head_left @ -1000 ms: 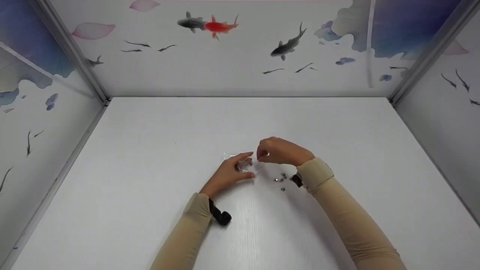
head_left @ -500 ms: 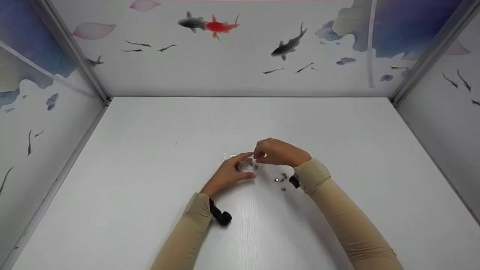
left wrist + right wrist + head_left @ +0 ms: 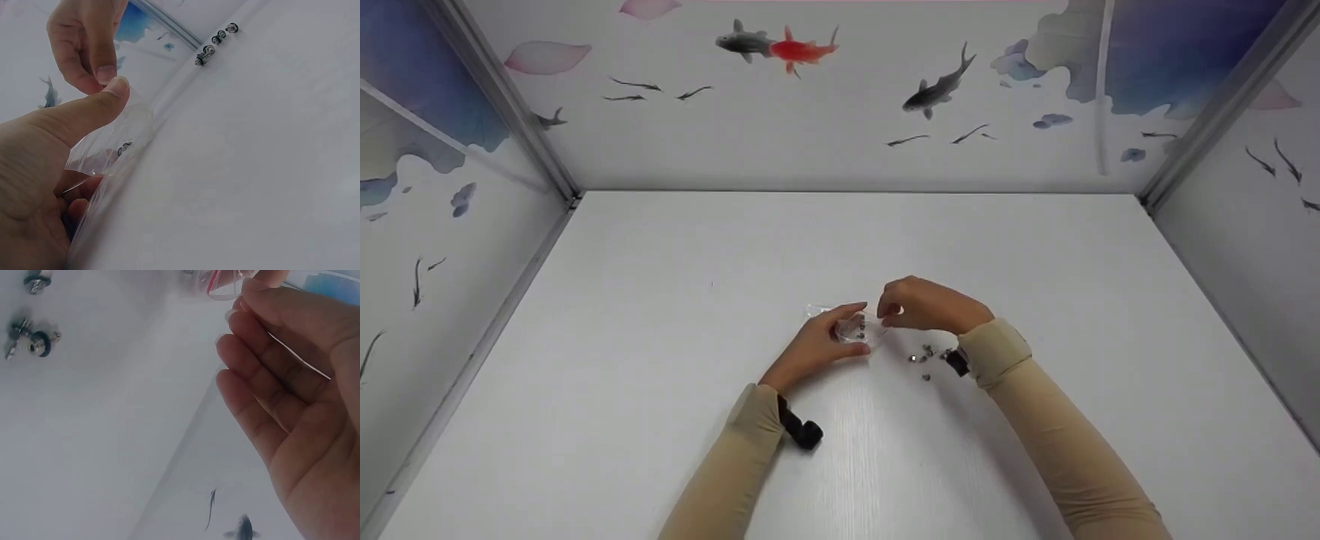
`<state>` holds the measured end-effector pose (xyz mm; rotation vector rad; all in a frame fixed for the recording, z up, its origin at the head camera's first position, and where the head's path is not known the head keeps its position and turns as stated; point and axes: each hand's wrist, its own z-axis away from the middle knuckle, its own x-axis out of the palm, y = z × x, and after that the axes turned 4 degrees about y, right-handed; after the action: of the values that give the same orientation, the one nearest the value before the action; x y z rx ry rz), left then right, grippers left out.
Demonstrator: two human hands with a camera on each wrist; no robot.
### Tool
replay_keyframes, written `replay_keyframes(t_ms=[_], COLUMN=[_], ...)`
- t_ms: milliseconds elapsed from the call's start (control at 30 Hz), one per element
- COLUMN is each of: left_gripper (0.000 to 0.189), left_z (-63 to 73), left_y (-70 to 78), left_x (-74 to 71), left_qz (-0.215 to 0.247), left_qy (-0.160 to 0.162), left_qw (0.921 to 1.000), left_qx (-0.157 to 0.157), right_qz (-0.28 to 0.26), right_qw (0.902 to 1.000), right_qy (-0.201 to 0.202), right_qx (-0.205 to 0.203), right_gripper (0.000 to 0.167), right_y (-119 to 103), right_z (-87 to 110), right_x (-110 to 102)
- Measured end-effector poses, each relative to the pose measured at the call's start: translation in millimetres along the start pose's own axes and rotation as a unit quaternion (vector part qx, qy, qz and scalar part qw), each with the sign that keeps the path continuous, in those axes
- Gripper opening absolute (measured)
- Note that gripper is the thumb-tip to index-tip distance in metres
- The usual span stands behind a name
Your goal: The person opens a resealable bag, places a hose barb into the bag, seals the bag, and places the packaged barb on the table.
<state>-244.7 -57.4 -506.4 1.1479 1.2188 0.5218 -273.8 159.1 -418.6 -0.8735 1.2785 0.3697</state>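
A small clear plastic bag (image 3: 851,328) lies between both hands near the middle of the table. My left hand (image 3: 814,345) holds it from the left, thumb on one side and fingers on the other. Several small shiny metal pieces (image 3: 125,148) with dark rings show through the plastic. My right hand (image 3: 926,304) pinches the bag's right edge between thumb and forefinger, its other fingers loosely bent. A red line (image 3: 212,282) runs along the bag near those fingertips. More metal pieces (image 3: 922,358) with black rings lie loose below the right hand.
The white table (image 3: 675,247) is enclosed by printed panels (image 3: 825,142) with painted fish. A black wrist camera (image 3: 808,435) is strapped to the left wrist, and another (image 3: 957,363) at the right wrist is close to the loose pieces.
My right hand moved slightly left toward the bag, then back right. A metal piece near the bag's right side half a second ago now sits further left inside with others. The left hand stayed put.
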Motion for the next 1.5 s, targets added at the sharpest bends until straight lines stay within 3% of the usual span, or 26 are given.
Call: replay_keyframes(t_ms=[600,1067,1500], left_gripper=[0.071,0.071,0.072], left_z=[-0.4,0.1,-0.3], left_y=[-0.9,-1.9,-2.6], left_x=[0.1,-0.1,0.2], left_qz=[-0.021,-0.012,-0.018], left_qy=[0.001,-0.006,-0.002], left_qw=[0.9997,0.9999,0.9998], left_qx=[0.009,0.002,0.004], right_qz=[-0.04,-0.047,-0.056], right_qw=[0.9914,0.9851,0.9788], right_qy=[-0.047,-0.077,-0.085], right_qx=[0.115,0.146,0.178], right_gripper=[0.009,0.004,0.004], right_y=[17.7,31.6,30.7], right_z=[27.3,42.9,41.8], right_x=[2.2,4.9,12.3])
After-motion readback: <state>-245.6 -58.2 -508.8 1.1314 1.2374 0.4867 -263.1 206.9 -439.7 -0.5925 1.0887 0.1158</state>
